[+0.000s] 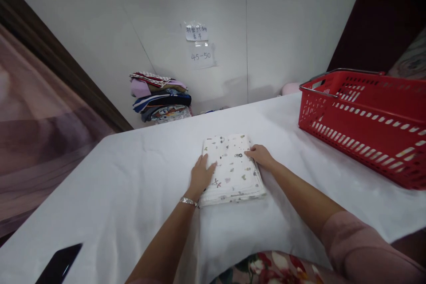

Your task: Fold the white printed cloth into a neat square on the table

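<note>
A folded white cloth (229,173) with a small scattered print lies flat on the white-covered table in front of me, its layered edges showing at the near side. My left hand (201,176) rests along its left edge, fingers stretched out and the thumb apart on top. At the right edge, my right hand (262,156) grips the cloth with the thumb and index finger on top; its other fingers are partly hidden.
A red plastic basket (366,142) with a metal handle stands at the right. A stack of folded clothes (161,97) is beyond the far edge by the wall. A black phone (60,266) lies at the near left of the white table (133,195).
</note>
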Tool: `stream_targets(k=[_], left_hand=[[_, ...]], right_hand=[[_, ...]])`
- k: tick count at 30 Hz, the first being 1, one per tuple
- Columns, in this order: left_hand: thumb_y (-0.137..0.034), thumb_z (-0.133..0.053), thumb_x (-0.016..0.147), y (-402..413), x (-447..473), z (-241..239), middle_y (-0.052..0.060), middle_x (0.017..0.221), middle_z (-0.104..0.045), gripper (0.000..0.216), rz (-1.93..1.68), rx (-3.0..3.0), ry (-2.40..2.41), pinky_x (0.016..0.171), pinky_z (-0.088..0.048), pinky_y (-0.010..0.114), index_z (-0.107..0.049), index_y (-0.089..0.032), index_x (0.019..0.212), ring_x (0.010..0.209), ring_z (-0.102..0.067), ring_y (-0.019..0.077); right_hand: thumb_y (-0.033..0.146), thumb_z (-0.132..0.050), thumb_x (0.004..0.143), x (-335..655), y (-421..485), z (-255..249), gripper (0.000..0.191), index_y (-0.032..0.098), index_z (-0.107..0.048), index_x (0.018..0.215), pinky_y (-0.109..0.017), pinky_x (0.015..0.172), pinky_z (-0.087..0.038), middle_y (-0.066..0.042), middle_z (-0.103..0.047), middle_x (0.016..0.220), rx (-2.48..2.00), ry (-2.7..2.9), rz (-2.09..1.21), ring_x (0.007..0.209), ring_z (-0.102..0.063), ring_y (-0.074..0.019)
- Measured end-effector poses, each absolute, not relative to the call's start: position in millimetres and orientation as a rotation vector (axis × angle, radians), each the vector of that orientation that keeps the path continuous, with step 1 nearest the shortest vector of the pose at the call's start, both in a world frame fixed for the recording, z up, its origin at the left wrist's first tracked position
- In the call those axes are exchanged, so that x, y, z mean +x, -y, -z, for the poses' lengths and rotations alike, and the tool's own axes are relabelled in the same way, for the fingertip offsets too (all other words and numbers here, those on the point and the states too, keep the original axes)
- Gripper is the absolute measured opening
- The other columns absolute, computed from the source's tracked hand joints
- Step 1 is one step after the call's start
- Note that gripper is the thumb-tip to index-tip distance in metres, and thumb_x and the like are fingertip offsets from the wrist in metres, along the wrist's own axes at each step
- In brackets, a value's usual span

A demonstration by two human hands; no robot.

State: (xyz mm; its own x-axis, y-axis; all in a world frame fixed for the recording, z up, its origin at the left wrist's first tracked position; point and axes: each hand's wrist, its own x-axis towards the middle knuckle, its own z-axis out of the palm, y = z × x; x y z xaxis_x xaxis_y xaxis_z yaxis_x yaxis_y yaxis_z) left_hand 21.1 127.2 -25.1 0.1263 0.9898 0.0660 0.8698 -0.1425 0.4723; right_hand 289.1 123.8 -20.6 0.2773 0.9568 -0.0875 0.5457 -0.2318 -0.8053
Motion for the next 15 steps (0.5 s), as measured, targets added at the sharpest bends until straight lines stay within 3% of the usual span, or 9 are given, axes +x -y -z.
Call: stream_targets(k=[9,15], left_hand=[[-0.044,-0.050,0.086,-125.5,21.3,23.2,0.013,0.146,-0.036,0.059,-0.519,2.045,-1.795,0.110,-0.026,0.038,-0.041,-0.016,0.138,0.135,-0.032,0.0245],[-0.044,-0.045,0.088,-129.5,17.1,16.9,0.011,0.138,-0.048,0.058,-0.639,1.911,-1.775,0.103,-0.035,0.031,-0.039,-0.014,0.138,0.124,-0.047,0.0216]], right_hand=[[0.033,-0.063,0.062,291.1,-121.5,24.4,0.017,0.018,-0.056,0.060,-0.025,0.055,-0.036,-0.001,-0.059,0.061,-1.868,1.152,-0.815,0.061,-0.053,-0.0149],[0.037,-0.057,0.070,291.3,-118.0,21.1,0.019,0.018,-0.061,0.071,-0.025,0.058,-0.034,-0.004,-0.065,0.074,-2.040,1.366,-0.627,0.070,-0.056,-0.0174]])
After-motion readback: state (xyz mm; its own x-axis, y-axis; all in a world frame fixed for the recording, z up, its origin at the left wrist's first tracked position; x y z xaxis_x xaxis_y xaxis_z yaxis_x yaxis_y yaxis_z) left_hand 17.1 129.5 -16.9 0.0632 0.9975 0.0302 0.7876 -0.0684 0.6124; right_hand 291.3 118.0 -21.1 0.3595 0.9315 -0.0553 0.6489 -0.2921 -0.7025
